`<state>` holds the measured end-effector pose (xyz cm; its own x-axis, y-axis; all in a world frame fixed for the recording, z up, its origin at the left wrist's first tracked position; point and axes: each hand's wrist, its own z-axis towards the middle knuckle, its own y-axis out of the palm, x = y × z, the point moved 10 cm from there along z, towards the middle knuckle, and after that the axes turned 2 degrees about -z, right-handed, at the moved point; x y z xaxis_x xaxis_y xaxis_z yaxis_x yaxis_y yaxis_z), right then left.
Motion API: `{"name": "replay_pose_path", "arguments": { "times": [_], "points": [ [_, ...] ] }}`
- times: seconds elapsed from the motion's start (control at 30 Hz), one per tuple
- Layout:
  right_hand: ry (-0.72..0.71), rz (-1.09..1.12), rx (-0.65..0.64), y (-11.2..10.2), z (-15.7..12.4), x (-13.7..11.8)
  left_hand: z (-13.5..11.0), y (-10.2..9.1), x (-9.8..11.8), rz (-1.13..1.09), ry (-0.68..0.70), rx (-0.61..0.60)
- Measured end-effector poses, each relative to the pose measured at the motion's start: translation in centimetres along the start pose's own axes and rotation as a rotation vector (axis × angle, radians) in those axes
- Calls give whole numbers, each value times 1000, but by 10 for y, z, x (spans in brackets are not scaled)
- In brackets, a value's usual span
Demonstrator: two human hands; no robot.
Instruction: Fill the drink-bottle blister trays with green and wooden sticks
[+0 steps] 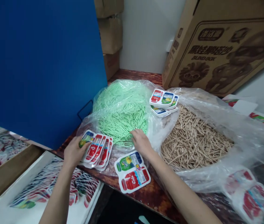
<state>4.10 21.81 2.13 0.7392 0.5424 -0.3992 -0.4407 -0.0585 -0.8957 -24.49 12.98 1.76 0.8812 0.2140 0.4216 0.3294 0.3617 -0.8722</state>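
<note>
My left hand (74,151) is closed on a fanned stack of jar-shaped candy packs (98,151), printed in red with "Cola" and in green and blue with lemons. My right hand (141,142) reaches to the lower right edge of a heap of thin light-green sticks (125,115) in a clear plastic bag. Its fingers are bent together at the sticks; what lies between them is too small to make out. A single cola and lemon pack (132,171) rests on the table just below that hand.
Brown sticks (192,143) fill another clear bag on the right. More packs (164,101) lie between the bags. A blue panel (41,62) stands at left, above a white box (41,186) of netted packs. A large carton (222,49) stands behind the brown sticks.
</note>
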Motion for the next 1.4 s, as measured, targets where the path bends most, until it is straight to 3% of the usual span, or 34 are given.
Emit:
{"name": "replay_pose_path", "arguments": {
  "times": [0.17,0.37,0.57,0.87,1.0,1.17,1.4],
  "points": [
    [-87,-77,-49,15,20,-4,-10,-10,1,38,13,96],
    [55,69,-110,20,34,17,-19,-19,3,-57,77,179],
    [199,9,-138,13,45,22,-25,-19,13,-102,117,209],
    [313,-2,-402,51,73,-1,-30,-28,33,-107,151,254],
    [387,135,-490,57,82,12,-33,-37,44,-93,167,277],
    [456,437,-429,48,68,39,-38,-41,70,-127,233,269],
    [571,920,-367,35,50,62,-41,-10,128,-368,349,88]
  ]
}}
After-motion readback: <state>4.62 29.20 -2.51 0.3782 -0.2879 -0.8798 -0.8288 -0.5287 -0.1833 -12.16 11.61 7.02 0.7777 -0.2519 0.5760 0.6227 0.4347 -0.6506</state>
